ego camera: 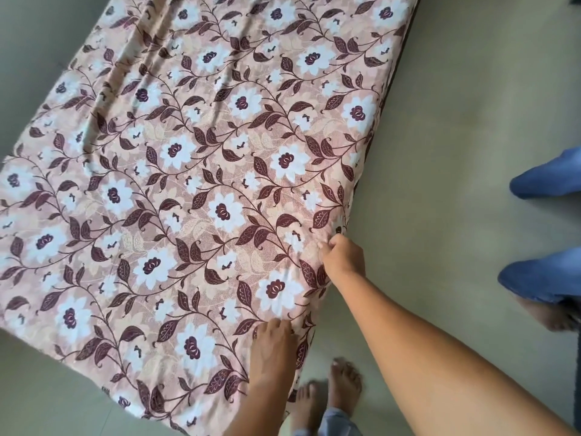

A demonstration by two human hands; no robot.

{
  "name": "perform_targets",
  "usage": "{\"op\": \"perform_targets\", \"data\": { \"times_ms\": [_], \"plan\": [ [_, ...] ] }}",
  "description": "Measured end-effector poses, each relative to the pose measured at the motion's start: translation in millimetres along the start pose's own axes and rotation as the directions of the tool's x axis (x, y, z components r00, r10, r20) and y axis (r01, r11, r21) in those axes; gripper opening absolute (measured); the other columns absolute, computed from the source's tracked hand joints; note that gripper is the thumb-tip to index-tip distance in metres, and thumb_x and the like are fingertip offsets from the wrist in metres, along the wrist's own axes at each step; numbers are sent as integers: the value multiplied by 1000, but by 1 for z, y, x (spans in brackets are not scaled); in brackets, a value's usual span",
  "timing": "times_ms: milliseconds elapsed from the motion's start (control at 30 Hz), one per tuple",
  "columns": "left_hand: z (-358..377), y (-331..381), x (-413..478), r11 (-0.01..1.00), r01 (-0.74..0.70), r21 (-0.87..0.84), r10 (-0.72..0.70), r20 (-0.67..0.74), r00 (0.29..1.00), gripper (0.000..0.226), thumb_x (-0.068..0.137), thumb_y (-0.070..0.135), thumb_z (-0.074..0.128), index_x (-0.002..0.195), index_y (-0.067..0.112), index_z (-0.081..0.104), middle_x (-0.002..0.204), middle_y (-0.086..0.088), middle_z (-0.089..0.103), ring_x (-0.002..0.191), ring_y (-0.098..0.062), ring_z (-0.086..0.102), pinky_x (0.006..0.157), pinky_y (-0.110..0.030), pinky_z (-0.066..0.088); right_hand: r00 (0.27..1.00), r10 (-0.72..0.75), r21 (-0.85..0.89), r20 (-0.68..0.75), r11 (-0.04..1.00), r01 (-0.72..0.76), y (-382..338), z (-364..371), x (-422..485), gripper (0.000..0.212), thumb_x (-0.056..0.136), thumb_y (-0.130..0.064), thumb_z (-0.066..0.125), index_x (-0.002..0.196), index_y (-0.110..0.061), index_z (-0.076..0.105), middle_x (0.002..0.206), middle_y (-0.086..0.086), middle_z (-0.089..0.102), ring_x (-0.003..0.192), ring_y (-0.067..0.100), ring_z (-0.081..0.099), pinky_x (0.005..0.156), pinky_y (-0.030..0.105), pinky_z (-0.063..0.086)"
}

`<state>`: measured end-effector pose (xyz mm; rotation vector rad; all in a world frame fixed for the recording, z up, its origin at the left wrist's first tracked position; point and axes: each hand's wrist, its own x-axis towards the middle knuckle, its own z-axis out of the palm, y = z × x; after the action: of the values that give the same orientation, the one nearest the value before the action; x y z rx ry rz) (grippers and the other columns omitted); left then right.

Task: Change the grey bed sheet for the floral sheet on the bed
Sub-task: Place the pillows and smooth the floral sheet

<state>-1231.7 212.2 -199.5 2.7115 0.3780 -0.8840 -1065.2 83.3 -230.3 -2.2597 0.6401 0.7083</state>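
At the mattress's near side, my right hand (342, 256) pinches the edge of the floral sheet (195, 171), and my left hand (273, 344) lies flat on it, fingers straight. It covers the mattress (398, 62) on the floor (456, 121); blue jeans (544, 180) stand nearby.
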Motion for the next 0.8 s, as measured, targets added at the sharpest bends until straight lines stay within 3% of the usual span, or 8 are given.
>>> {"op": "perform_targets", "data": {
  "times_ms": [200,333,433,533,567,633,700,800],
  "plan": [
    [14,8,0,984,-123,128,103,155,983,27,99,4,46,120,14,60,119,1,63,91,-12,41,91,-23,41,999,-10,-33,-37,999,8,3,2,-12,23,102,-30,59,88,-12,62,100,14,73,81,30,62,65,30,46],
    [1,1,0,976,-213,43,202,187,961,17,100,24,53,106,14,66,111,-4,69,95,-20,61,83,-30,52,987,-5,-106,-159,994,-12,-12,4,-25,19,99,-17,56,111,-4,63,114,18,69,103,37,66,79,37,52],
    [-10,-18,-15,978,-206,-17,207,102,973,36,97,50,54,115,19,59,120,2,59,111,-19,57,91,-31,50,931,-268,-265,-248,943,201,-20,17,-47,29,91,-16,68,117,-4,59,124,18,60,109,37,61,81,41,54],
    [-14,-46,-21,998,57,0,-57,-16,998,74,94,64,45,152,22,27,161,-3,21,150,-27,18,119,-41,27,795,-601,-477,83,676,561,-14,41,-68,60,85,-30,78,135,-6,54,140,22,51,129,41,51,103,46,48],
    [-12,-58,-23,988,152,-6,-151,44,987,89,93,68,44,159,23,5,167,-6,-4,154,-33,-3,122,-50,18,768,-596,-505,234,600,620,-9,48,-76,73,89,-36,74,150,-11,41,156,22,36,145,42,34,117,50,35],
    [-2,-79,-27,979,201,41,-205,160,966,107,87,76,45,154,30,-25,159,-7,-38,148,-40,-28,118,-65,11,749,-513,-551,420,511,660,9,55,-83,92,91,-49,66,162,-24,11,169,17,-3,155,39,-8,124,58,12],
    [7,-94,-35,984,163,75,-176,222,959,112,85,76,48,147,37,-36,151,-7,-49,142,-43,-36,115,-72,6,773,-433,-602,463,486,633,26,59,-91,98,93,-60,57,161,-29,-8,163,12,-29,149,39,-29,122,61,12],
    [15,-104,-48,988,142,65,-155,291,944,112,87,63,57,146,43,-36,145,-5,-56,139,-44,-40,113,-76,6,812,-329,-650,482,488,583,33,62,-103,92,99,-57,48,158,-32,-18,158,15,-39,146,41,-36,122,59,16]
  ]
}}
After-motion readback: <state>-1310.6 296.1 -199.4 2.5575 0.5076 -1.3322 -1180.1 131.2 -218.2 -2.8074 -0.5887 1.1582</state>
